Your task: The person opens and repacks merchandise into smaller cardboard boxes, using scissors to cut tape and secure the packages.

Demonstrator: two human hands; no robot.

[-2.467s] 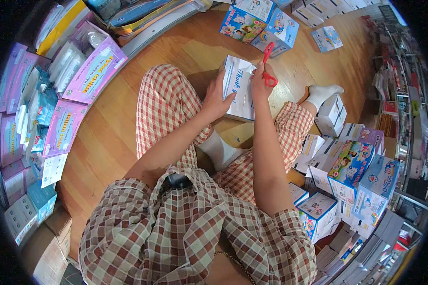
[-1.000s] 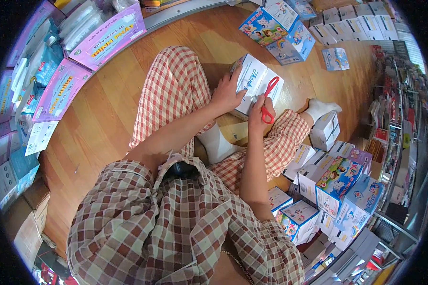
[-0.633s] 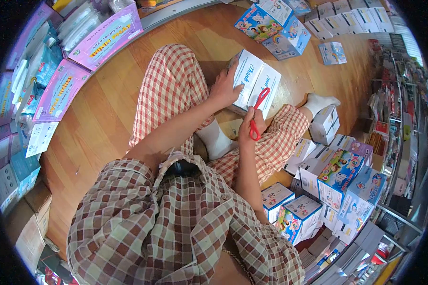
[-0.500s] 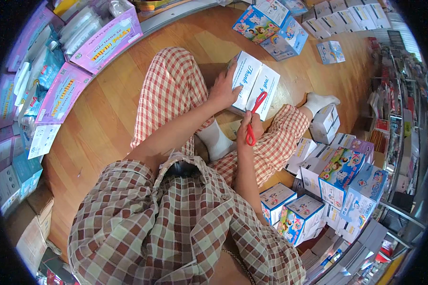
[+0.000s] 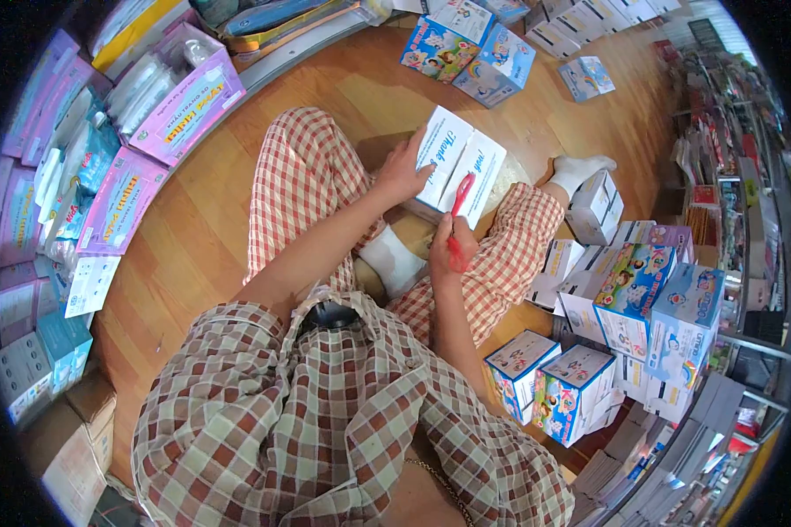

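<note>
"While the left hand [image 5: 402,173] clasps the white box [image 5: 453,162] at its left edge, thumb on top, what has the right hand [image 5: 451,246] got?"

"A red looped tool [image 5: 463,195], its fingers curled round it. It points away across the box's right half; whether it touches, I can't tell."

"Any room around them?"

"Little close in: the box sits between checked trouser legs [image 5: 305,184], one to the left of the left hand, one to the right of the right. Past the box, bare floor [image 5: 185,255] runs to two blue printed boxes [image 5: 494,66]; left of the left leg, another stretch reaches the pink boxes [image 5: 185,112]."

"How does the box look?"

"Its top faces the person, a seam across it. Blue 'Thank you!' lettering marks the half nearest the left hand, and the other half, turned round."

"And the surroundings?"

"Wood-grain floor. Right of the right hand, colourful stacked boxes [image 5: 634,290] stand with white ones; farther right are crowded shelves [image 5: 751,263]. The pink boxes hold wrapped packets [image 5: 145,92]."
</note>
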